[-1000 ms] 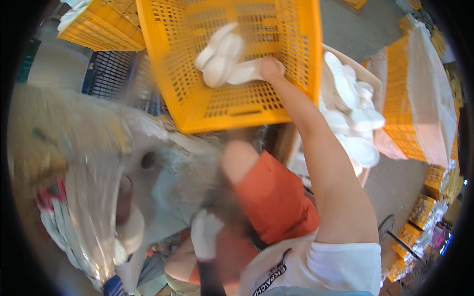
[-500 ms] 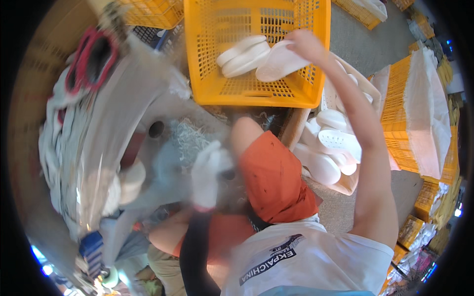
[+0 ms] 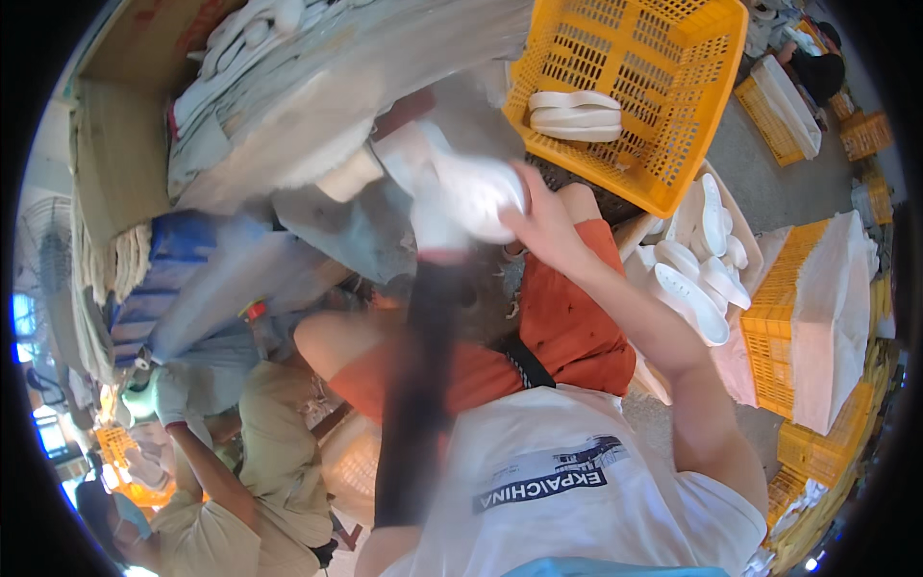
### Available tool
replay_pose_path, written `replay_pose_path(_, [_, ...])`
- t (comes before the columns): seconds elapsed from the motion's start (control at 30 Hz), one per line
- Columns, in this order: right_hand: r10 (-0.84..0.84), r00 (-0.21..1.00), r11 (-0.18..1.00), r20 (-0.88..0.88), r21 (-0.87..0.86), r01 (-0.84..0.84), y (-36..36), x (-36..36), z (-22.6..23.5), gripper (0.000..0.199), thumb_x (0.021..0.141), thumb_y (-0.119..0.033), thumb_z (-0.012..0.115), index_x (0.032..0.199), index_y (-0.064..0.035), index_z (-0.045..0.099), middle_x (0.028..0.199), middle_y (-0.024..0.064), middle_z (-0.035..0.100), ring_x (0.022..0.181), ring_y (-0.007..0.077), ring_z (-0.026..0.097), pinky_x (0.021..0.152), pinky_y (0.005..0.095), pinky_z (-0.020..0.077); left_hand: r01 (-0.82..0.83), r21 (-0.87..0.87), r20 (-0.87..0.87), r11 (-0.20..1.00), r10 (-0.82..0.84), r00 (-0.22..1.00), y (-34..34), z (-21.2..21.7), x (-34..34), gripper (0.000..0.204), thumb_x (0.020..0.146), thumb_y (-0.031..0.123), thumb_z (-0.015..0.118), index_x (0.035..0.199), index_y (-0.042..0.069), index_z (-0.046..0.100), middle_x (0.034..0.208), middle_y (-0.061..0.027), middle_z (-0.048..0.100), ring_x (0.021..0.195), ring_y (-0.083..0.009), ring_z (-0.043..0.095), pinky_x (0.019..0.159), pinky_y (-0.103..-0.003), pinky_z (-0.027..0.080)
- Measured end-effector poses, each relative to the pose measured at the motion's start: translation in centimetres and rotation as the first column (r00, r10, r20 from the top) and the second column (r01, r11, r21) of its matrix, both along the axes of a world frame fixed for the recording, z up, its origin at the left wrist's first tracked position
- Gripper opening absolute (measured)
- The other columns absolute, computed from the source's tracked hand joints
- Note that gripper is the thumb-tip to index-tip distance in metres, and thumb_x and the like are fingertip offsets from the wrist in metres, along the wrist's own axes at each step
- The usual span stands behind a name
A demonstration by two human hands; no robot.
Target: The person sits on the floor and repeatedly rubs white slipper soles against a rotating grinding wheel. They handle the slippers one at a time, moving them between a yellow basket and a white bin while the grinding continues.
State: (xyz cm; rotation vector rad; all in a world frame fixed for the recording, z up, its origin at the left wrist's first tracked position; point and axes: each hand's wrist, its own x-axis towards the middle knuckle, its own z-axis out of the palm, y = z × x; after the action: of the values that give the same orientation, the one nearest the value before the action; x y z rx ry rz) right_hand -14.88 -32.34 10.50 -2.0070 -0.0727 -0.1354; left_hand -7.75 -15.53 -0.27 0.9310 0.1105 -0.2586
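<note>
A white shoe sole [image 3: 486, 197], blurred by motion, is in front of me above my lap. My right hand [image 3: 538, 216], bare, grips its right end with fingers and thumb. On the sole's left is my left hand [image 3: 435, 216], in a white glove below a black sleeve. Its fingers are smeared and blend with the white sole, so their hold is unclear. A yellow plastic basket [image 3: 663, 159] stands beyond my right knee, with a small stack of white soles [image 3: 575, 117] inside.
Several loose white soles [image 3: 690, 298] fill an open carton right of my knee. Farther right stands a lined yellow crate [image 3: 784, 317]. Grey worn machinery [image 3: 317, 115] lies ahead on the left. A co-worker [image 3: 279, 462] sits at lower left, with a gloved hand [image 3: 173, 394].
My right hand has come out of the yellow basket toward my left hand and now grips a sole there. My left hand has moved up and forward. The view has swung left.
</note>
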Motion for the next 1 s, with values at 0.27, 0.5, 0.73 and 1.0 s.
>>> replay_pose_path(0.27, [-0.152, 0.988, 0.987, -0.015, -0.059, 0.151, 6.9, 11.5, -2.2, 0.063, 0.082, -0.029, 0.072, 0.131, 0.0071, 0.055, 0.101, 0.0303, 0.072, 0.100, 0.0467, 0.070, 0.089, 0.0507, 0.0553, -0.375, 0.828, 0.506, 0.416, -0.269, 0.819, 7.3, -4.8, 11.6, 0.053, 0.111, 0.043, 0.041, 0.145, 0.004, 0.051, 0.118, -0.0187, 0.072, 0.116, -0.0327, 0.068, 0.104, -0.042, 0.050])
replay_pose_path(0.5, [0.070, 0.995, 0.994, -0.064, 0.086, -0.065, 7.0, 13.0, -1.7, 0.066, 0.083, -0.034, 0.070, 0.131, 0.0090, 0.055, 0.117, 0.0343, 0.068, 0.113, 0.0477, 0.066, 0.098, 0.0488, 0.0525, -0.118, 0.485, 0.120, 0.867, 0.068, 0.990, 5.9, 1.0, 4.1, 0.046, 0.105, 0.036, 0.059, 0.124, -0.004, 0.067, 0.121, -0.0249, 0.070, 0.112, -0.0316, 0.069, 0.092, -0.037, 0.054])
replay_pose_path(0.73, [-0.195, 0.977, 0.978, 0.090, 0.086, 0.188, 5.5, 1.7, 0.7, 0.060, 0.090, -0.014, 0.060, 0.146, 0.0020, 0.046, 0.114, 0.0319, 0.069, 0.111, 0.0468, 0.067, 0.097, 0.0499, 0.0530, -0.322, 0.671, 0.548, 0.668, -0.153, 0.823, 4.9, -9.6, 11.2, 0.037, 0.108, 0.023, 0.053, 0.127, -0.006, 0.066, 0.127, -0.0164, 0.071, 0.114, -0.0240, 0.067, 0.096, -0.034, 0.053])
replay_pose_path(1.0, [-0.125, 0.991, 0.992, 0.051, 0.006, 0.125, 7.2, 13.7, -5.1, 0.048, 0.088, -0.018, 0.061, 0.132, 0.0031, 0.060, 0.098, 0.0284, 0.073, 0.100, 0.0437, 0.071, 0.091, 0.0510, 0.0546, -0.036, 0.950, 0.076, 0.309, -0.120, 0.990, 12.2, 0.8, 6.6, 0.048, 0.101, 0.041, 0.062, 0.117, -0.003, 0.071, 0.111, -0.0202, 0.075, 0.107, -0.0328, 0.070, 0.093, -0.038, 0.052])
